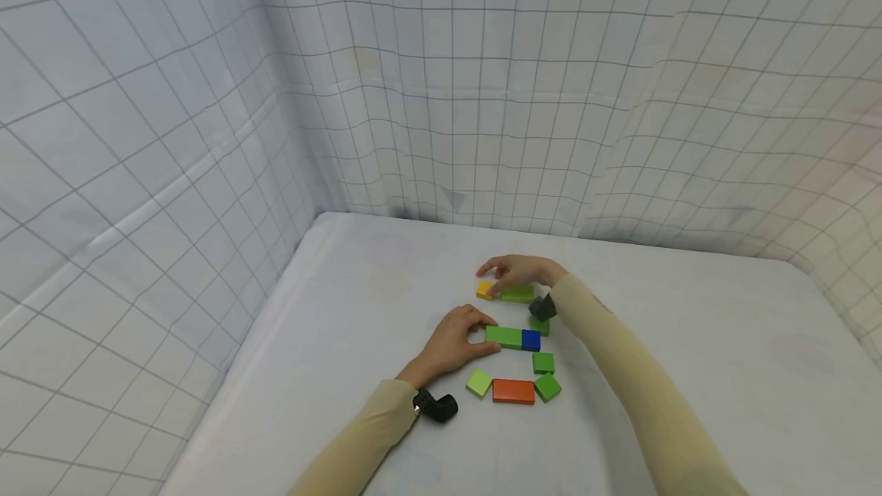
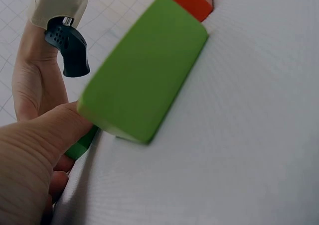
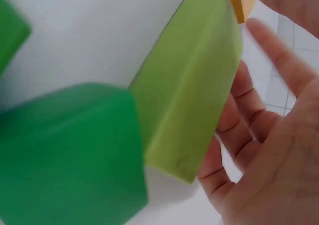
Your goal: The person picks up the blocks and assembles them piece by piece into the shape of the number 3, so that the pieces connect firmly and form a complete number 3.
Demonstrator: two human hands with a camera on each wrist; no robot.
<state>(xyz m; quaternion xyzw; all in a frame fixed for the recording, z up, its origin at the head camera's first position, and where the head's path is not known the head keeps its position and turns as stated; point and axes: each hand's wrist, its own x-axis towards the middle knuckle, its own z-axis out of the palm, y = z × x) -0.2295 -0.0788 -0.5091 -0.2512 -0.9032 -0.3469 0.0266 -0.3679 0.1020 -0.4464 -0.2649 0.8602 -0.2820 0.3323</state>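
Observation:
My left hand (image 1: 451,341) pinches the left end of a long green block (image 1: 504,337) between thumb and fingers. A small blue block (image 1: 531,340) adjoins that block's right end. In the left wrist view, the thumb mostly hides the green block (image 2: 81,146). My right hand (image 1: 518,270) is at a small yellow block (image 1: 485,291) farther back, its thumb against the right side and the index fingertip just beyond it. Beneath the right palm lies a long light green block (image 1: 518,295), beside the loosely curled other fingers in the right wrist view.
Nearer the front, a red block (image 1: 513,391) lies between a light green block (image 1: 478,383) and a tilted green block (image 1: 547,386). Another green block (image 1: 543,363) sits just behind. One more green block (image 1: 540,326) is partly covered by the right wrist camera (image 1: 543,308).

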